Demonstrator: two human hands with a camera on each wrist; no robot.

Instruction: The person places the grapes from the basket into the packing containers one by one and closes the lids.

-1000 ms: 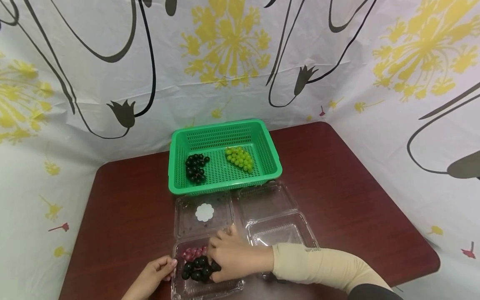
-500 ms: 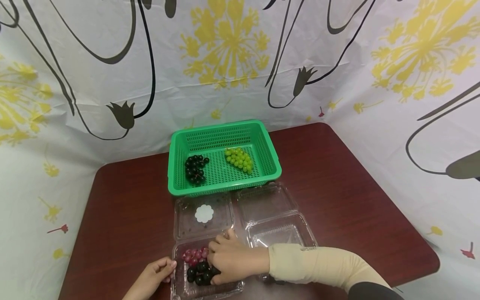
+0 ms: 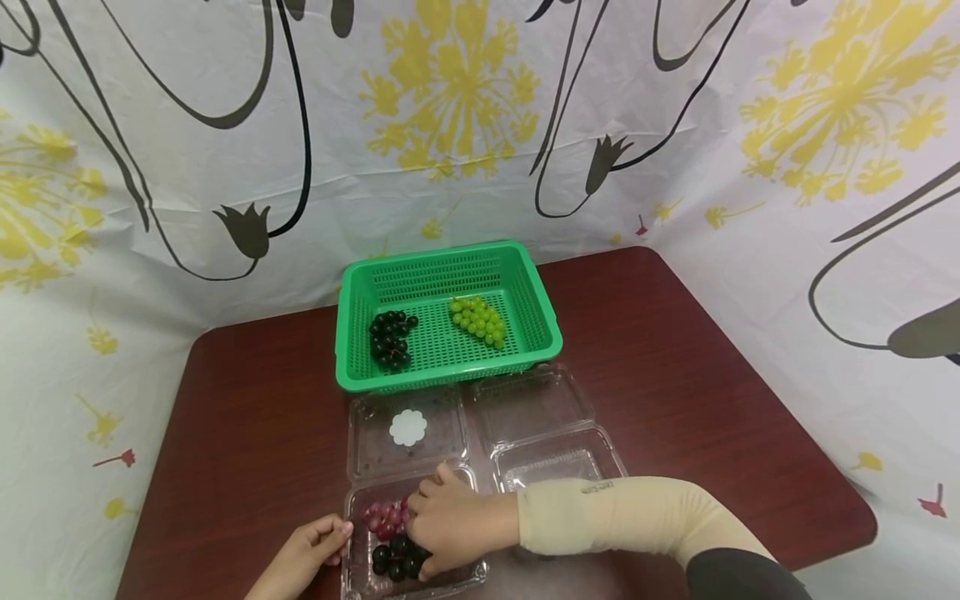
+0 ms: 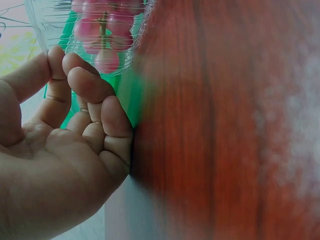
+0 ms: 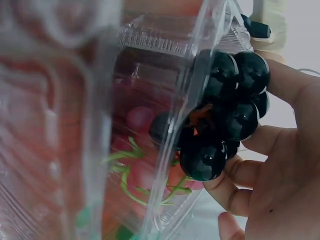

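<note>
My left hand [image 3: 303, 550] pinches the left rim of an open clear plastic clamshell container [image 3: 356, 581] between thumb and forefinger; the other fingers curl loosely below. A bunch of red grapes [image 3: 386, 518] lies in the container's upper left and shows through its wall in the left wrist view. My right hand [image 3: 457, 527] reaches in from the right and holds a bunch of black grapes [image 5: 220, 115] low inside the container, just in front of the red ones. In the head view the hand covers part of both bunches.
A second open clear container [image 3: 555, 467] stands to the right, partly under the right forearm. Behind both is a green basket [image 3: 450, 375] with black grapes [image 3: 390, 340] on its left and green grapes [image 3: 478, 322] on its right. A white flower-shaped sticker [image 3: 408, 427] marks the left lid.
My right hand has shifted slightly left and toward me, with the black grapes lowered toward the near side of the container. The left hand stays at the rim.
</note>
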